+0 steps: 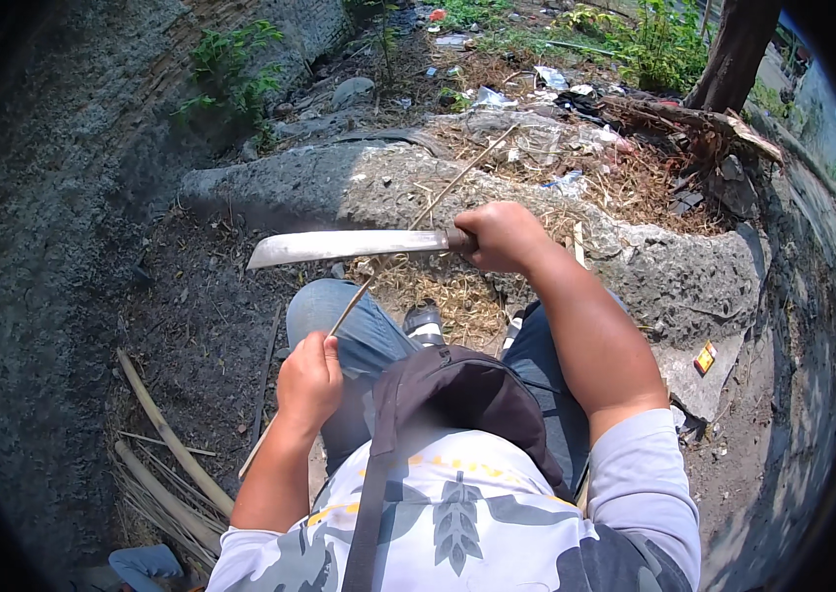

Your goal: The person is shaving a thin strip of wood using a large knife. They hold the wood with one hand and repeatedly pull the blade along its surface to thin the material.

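My right hand [503, 237] is closed round the dark handle of a machete [349, 247]. Its broad, bright blade points left and lies across a long thin strip of split wood or bamboo [457, 181]. The strip's lower part sits in my closed left hand [309, 377], near my left knee. From there it slants up to the right, passing behind the blade, with its far end over the rough concrete ledge. Another stretch of it shows below my left hand. Whether the blade's edge touches the strip, I cannot tell.
Two thick curved pale pieces [176, 434] and a bundle of thin strips [156, 483] lie on the ground to my left. Ahead runs a rough concrete ledge [270, 183], with litter and dry shavings beyond. A tree trunk [733, 59] rises at far right; a small yellow-red packet [705, 358] lies nearer.
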Demonstrator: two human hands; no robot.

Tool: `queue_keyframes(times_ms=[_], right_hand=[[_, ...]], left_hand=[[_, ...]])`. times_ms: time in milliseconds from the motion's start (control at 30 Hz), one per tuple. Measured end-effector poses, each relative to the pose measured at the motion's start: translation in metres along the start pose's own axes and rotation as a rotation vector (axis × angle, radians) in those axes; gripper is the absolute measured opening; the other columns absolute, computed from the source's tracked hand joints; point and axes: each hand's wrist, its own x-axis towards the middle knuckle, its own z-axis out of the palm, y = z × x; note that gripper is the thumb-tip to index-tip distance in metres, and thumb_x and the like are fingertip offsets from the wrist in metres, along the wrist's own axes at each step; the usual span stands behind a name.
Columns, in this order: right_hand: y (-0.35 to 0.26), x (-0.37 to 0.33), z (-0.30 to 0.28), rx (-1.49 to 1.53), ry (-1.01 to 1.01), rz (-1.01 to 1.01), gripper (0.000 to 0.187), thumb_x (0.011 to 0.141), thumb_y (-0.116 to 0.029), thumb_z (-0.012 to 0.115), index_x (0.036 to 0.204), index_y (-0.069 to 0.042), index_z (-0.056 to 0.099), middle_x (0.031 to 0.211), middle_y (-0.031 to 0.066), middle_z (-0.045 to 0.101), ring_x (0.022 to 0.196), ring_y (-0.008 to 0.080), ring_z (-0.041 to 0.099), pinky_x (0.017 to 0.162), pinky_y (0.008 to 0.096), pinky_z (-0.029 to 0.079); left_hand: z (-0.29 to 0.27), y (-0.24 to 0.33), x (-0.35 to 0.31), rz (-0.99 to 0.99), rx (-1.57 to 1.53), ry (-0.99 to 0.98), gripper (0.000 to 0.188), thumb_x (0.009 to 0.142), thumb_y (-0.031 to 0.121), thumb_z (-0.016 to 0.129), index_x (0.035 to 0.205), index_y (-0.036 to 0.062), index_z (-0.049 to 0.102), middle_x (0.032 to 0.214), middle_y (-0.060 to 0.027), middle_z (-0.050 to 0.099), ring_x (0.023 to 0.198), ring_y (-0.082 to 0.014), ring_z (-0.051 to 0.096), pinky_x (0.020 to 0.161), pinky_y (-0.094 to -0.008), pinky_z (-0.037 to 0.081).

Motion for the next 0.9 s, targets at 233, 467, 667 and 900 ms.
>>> queue_keyframes(times_ms=[233,467,667,900], right_hand=[[0.042,-0.006,-0.002,0.175,0.091,0.177,0.015,0.082,-0.021,0.071,0.096,-0.017,0.073,0.090,0.0147,0.074,0.087,0.0384,0.071,0.076,0.0482,0.055],[0.011,-0.001,-0.001,0.026,-0.033,0.145,0.024,0.076,-0.016,0.071,0.099,-0.017,0.073,0.099,0.0127,0.075,0.099,0.0340,0.072,0.088,0.0473,0.057],[0.006,0.001,0.010,-0.084,-0.047,-0.025,0.024,0.074,-0.019,0.076,0.098,-0.016,0.071,0.096,0.0122,0.075,0.096,0.0340,0.072,0.085,0.0466,0.058],[0.020,-0.002,-0.006,-0.013,0.009,0.342,0.022,0.078,-0.016,0.070,0.100,-0.018,0.072,0.100,0.0118,0.075,0.098,0.0347,0.072,0.086,0.0482,0.057]], left_hand=[[-0.015,-0.009,-0.001,-0.024,0.009,0.036,0.025,0.107,0.025,0.050,0.100,0.0040,0.061,0.086,-0.0226,0.067,0.079,-0.0471,0.064,0.068,-0.0559,0.050],[-0.003,-0.016,-0.006,-0.067,0.002,-0.013,0.025,0.107,0.025,0.050,0.100,0.0037,0.061,0.088,-0.0223,0.068,0.082,-0.0469,0.065,0.070,-0.0561,0.050],[-0.009,-0.009,-0.001,-0.020,0.033,0.012,0.024,0.107,0.024,0.051,0.100,0.0039,0.062,0.088,-0.0221,0.068,0.082,-0.0467,0.065,0.070,-0.0556,0.050],[-0.014,-0.025,-0.003,-0.087,0.061,-0.008,0.023,0.106,0.023,0.050,0.101,0.0046,0.062,0.088,-0.0218,0.068,0.082,-0.0465,0.065,0.071,-0.0556,0.050]])
